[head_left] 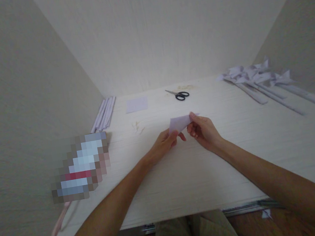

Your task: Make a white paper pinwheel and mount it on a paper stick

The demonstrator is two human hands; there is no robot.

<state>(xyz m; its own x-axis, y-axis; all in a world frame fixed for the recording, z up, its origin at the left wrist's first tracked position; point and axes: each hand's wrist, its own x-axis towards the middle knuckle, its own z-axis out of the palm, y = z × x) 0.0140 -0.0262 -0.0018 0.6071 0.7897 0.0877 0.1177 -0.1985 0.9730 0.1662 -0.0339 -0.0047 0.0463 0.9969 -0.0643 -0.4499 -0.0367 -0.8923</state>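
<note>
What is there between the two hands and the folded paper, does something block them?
Nothing visible. The left hand and the right hand both pinch the folded paper directly, above bare table.

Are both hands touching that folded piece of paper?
Touching. The head view shows the left hand pinching the folded paper's left end and the right hand gripping its right edge.

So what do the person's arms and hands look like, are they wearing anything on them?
Both arms are bare along all that shows: no sleeves. The left hand and right hand are bare too, without gloves, and no rings, watch or bracelets show on the fingers or wrists. No markings show on the forearms. Both are slim, with long forearms.
</note>
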